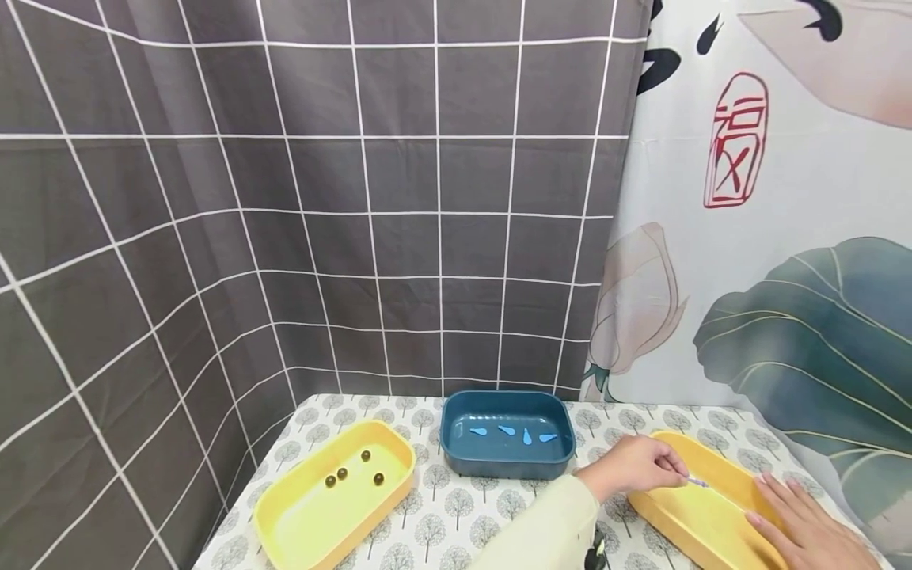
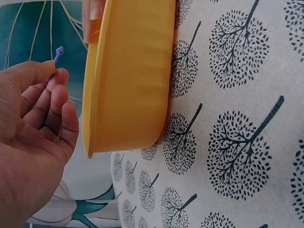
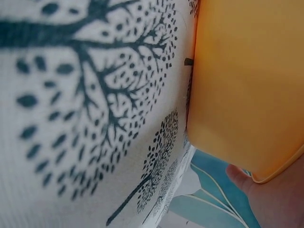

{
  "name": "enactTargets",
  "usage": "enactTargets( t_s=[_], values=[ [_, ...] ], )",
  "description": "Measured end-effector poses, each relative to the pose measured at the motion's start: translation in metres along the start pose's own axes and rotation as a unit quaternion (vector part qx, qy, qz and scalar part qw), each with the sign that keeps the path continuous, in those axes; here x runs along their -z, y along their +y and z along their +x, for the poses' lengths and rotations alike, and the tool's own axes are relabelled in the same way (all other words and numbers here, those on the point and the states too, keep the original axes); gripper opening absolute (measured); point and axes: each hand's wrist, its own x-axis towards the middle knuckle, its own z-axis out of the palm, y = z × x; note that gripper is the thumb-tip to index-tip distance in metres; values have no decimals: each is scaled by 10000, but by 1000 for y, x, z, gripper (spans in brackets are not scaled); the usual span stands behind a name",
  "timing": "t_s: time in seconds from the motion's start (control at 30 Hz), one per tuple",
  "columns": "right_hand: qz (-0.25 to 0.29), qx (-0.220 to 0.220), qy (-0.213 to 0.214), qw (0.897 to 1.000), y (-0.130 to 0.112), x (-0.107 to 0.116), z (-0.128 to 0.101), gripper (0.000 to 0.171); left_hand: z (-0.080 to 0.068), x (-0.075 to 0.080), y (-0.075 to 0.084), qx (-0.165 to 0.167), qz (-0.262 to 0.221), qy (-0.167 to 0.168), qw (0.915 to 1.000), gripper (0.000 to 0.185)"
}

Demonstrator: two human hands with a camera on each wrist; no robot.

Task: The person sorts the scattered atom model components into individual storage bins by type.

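Note:
My left hand (image 1: 641, 465) is over the left rim of the right-hand yellow tray (image 1: 666, 524). Between thumb and index finger it pinches a small purple stick (image 2: 59, 53) with a knobbed end; the other fingers are loosely curled, as the left wrist view shows. The stick is held above the tray floor. My right hand (image 1: 805, 522) rests on the tray's right rim with its fingers straight and spread. In the right wrist view only part of that hand (image 3: 273, 199), with the thumb, shows beside the rim.
A dark blue basin (image 1: 499, 469) at the back middle holds several light blue drop-shaped pieces (image 1: 527, 436). Left of it, another yellow tray (image 1: 388, 507) holds several dark round balls (image 1: 378, 479). A tree-print cloth (image 1: 456, 514) covers the table. Curtains hang behind.

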Motion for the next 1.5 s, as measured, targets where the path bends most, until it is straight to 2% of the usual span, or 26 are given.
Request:
enactTargets(
  t_s=[0.13, 0.37, 0.57, 0.8, 1.1, 1.23, 1.37, 1.5],
  values=[
    [10, -8, 7, 10000, -2, -2, 2, 104, 3, -4, -1, 76, 55, 55, 9999, 2],
    [51, -7, 43, 10000, -4, 0, 3, 102, 9, -11, 1, 222, -230, 43, 9995, 4],
    [10, -229, -47, 9997, -4, 3, 2, 104, 13, -12, -1, 203, -135, 183, 9995, 6],
    [-2, -531, -276, 9982, -10, 8, 5, 109, 8, -8, -4, 418, -736, 218, 9962, 21],
    [-46, -803, -382, 9960, -15, 11, 6, 108, 2, -1, -9, 269, -638, 117, 9975, 19],
    [-66, -849, -458, 9953, -15, 11, 7, 108, 1, 2, -17, 46, -475, 40, 9989, 20],
    [-84, -781, -394, 9961, -12, 10, 5, 108, -3, 6, -23, -157, -456, -10, 9988, 21],
    [-29, -515, -204, 9985, -9, 7, 3, 106, -11, 10, -28, -323, -318, -59, 9990, 22]
  ],
)
